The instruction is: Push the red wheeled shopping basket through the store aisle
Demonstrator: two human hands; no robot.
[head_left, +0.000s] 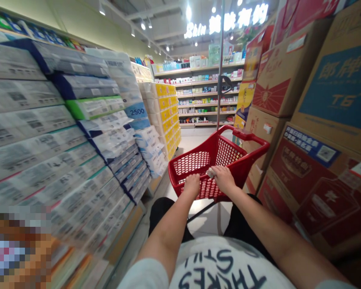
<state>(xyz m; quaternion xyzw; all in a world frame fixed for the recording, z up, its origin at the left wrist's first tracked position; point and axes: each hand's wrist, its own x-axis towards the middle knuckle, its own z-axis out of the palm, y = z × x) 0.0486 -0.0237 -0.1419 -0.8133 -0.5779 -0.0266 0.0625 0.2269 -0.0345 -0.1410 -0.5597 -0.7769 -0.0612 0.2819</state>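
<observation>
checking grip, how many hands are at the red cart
2: the left hand curls over the near rim of the red cart; the right hand, holding a pale crumpled thing, is farther right along it. No others show.

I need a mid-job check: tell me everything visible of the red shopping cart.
The red shopping cart stands upright in the aisle, stacked packs on its left, cartons on its right. Its glossy basket looks plastic, the walls pierced by rows of holes. A raised handle crosses the far end; a dark bar shows underneath. No wheels are visible. The left hand grips the near rim; the right hand, a small pale thing at its fingers, rests there too.
</observation>
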